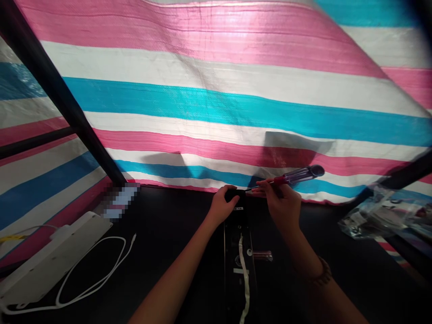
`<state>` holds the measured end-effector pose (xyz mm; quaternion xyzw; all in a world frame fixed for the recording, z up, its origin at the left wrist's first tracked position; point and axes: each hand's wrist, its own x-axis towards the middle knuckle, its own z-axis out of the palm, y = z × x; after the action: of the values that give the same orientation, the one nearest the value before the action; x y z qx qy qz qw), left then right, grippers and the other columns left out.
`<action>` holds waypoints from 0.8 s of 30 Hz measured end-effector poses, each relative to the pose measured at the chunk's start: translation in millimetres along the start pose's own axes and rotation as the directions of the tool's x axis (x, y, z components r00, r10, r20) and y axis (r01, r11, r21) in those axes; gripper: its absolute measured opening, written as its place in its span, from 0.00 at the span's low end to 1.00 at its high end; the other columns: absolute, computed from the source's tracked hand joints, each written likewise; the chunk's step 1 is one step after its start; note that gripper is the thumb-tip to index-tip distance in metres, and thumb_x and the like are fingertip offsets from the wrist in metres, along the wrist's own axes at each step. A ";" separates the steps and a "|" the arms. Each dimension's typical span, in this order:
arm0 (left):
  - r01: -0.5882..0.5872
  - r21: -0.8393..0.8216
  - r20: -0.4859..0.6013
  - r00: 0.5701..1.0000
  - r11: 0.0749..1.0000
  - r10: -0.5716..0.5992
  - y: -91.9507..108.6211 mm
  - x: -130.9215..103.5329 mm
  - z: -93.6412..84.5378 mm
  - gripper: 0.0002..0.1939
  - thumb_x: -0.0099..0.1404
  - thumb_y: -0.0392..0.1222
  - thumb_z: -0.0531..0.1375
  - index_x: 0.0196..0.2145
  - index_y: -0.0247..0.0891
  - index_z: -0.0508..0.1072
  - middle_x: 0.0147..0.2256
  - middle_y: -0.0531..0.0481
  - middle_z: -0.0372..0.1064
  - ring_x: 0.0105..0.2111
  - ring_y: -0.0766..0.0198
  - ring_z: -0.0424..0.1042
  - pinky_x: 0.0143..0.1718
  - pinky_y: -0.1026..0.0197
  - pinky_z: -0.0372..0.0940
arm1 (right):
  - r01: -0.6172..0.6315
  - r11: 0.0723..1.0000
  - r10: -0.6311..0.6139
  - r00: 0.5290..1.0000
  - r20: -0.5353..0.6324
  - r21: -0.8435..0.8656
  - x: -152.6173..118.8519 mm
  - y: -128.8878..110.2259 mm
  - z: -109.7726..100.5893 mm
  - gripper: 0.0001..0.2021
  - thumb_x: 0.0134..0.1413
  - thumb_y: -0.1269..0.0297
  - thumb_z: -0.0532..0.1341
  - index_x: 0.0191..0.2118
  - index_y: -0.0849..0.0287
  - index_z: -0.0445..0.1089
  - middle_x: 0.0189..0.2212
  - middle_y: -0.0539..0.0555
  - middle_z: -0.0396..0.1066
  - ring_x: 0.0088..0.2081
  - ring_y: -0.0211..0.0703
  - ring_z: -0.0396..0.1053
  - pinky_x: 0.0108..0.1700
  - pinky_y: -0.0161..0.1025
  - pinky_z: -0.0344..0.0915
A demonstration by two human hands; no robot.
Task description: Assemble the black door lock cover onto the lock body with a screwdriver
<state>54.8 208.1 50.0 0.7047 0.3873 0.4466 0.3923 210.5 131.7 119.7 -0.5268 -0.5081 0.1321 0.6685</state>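
A long black device housing [238, 245] lies lengthwise on the black table, with a pale ribbon-like cable [245, 283] running along its near part. My left hand [223, 204] grips the far end of this housing, thumb and fingers around it. In my right hand [283, 202] is a screwdriver [292, 177] with a clear purple-and-red handle. Its shaft points left, and the tip is at the far end of the housing; whether it sits in a screw is too dark to tell. Beside the housing on the right rests a second clear-handled tool [263, 256], partly hidden.
To the left stand a white power strip-like box [56, 261] and a looped white cable [118, 265]. Clear plastic bags with parts [381, 216] lie at the right. A striped tarp [209, 103] hangs behind the table [158, 234], with dark frame poles [72, 121] at the sides.
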 end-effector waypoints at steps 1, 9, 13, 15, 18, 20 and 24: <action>-0.004 0.008 -0.001 1.000 1.000 0.004 0.7 0.1 0.1 0.13 0.62 0.35 0.64 0.46 0.41 0.75 0.46 0.47 0.77 0.48 0.54 0.76 0.53 0.51 0.69 | -0.005 1.000 0.005 1.000 -0.001 0.004 -0.5 -0.1 -0.3 0.12 0.56 0.52 0.68 0.36 0.55 0.74 0.32 0.54 0.80 0.30 0.52 0.80 0.36 0.47 0.80; -0.067 0.102 0.005 0.998 0.993 0.067 13.4 10.2 2.8 0.13 0.61 0.35 0.67 0.44 0.43 0.81 0.48 0.45 0.73 0.51 0.53 0.72 0.57 0.50 0.65 | -0.036 0.998 0.037 0.999 -0.025 0.047 -4.9 -4.4 -0.9 0.11 0.56 0.52 0.68 0.35 0.55 0.74 0.29 0.53 0.80 0.30 0.52 0.80 0.36 0.47 0.80; -0.070 0.132 0.018 0.998 0.989 0.068 15.4 16.1 5.5 0.09 0.60 0.35 0.68 0.39 0.43 0.83 0.48 0.44 0.74 0.51 0.51 0.72 0.57 0.48 0.65 | -0.029 0.998 0.032 0.998 -0.054 0.062 -7.1 -5.5 -1.8 0.10 0.56 0.54 0.68 0.36 0.55 0.74 0.32 0.54 0.80 0.31 0.52 0.80 0.36 0.48 0.80; -0.069 0.140 0.012 0.998 0.988 0.068 15.0 17.4 6.8 0.07 0.60 0.36 0.68 0.38 0.43 0.84 0.47 0.44 0.75 0.51 0.51 0.73 0.56 0.49 0.66 | -0.024 0.998 0.028 0.998 -0.059 0.064 -7.6 -4.8 -2.3 0.10 0.57 0.54 0.68 0.36 0.55 0.74 0.32 0.54 0.81 0.31 0.51 0.80 0.36 0.48 0.80; -0.072 0.151 -0.004 0.997 0.986 0.073 14.3 17.2 8.3 0.05 0.60 0.36 0.68 0.36 0.42 0.83 0.47 0.45 0.75 0.51 0.52 0.73 0.56 0.49 0.66 | -0.027 0.997 0.032 0.997 -0.066 0.078 -8.0 -4.2 -2.6 0.10 0.57 0.54 0.68 0.36 0.55 0.74 0.33 0.54 0.81 0.30 0.52 0.80 0.37 0.48 0.80; -0.079 0.159 -0.014 0.997 0.984 0.082 14.3 16.2 8.8 0.05 0.61 0.36 0.68 0.35 0.42 0.83 0.46 0.45 0.75 0.51 0.52 0.73 0.55 0.50 0.66 | -0.033 0.997 0.038 0.997 -0.069 0.075 -8.3 -4.8 -2.8 0.10 0.57 0.54 0.68 0.36 0.55 0.74 0.33 0.55 0.81 0.30 0.52 0.80 0.37 0.49 0.80; -0.100 0.182 -0.029 0.994 0.978 0.107 15.7 14.0 8.5 0.05 0.62 0.36 0.67 0.35 0.43 0.83 0.46 0.46 0.75 0.51 0.53 0.72 0.55 0.50 0.66 | -0.041 0.996 0.046 0.996 -0.072 0.077 -9.6 -5.9 -4.1 0.10 0.56 0.54 0.68 0.36 0.54 0.74 0.33 0.54 0.81 0.30 0.52 0.80 0.36 0.48 0.80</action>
<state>70.0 212.8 66.1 0.7478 0.3965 0.4431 0.2955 207.4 120.1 119.8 -0.5167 -0.4661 0.1462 0.7031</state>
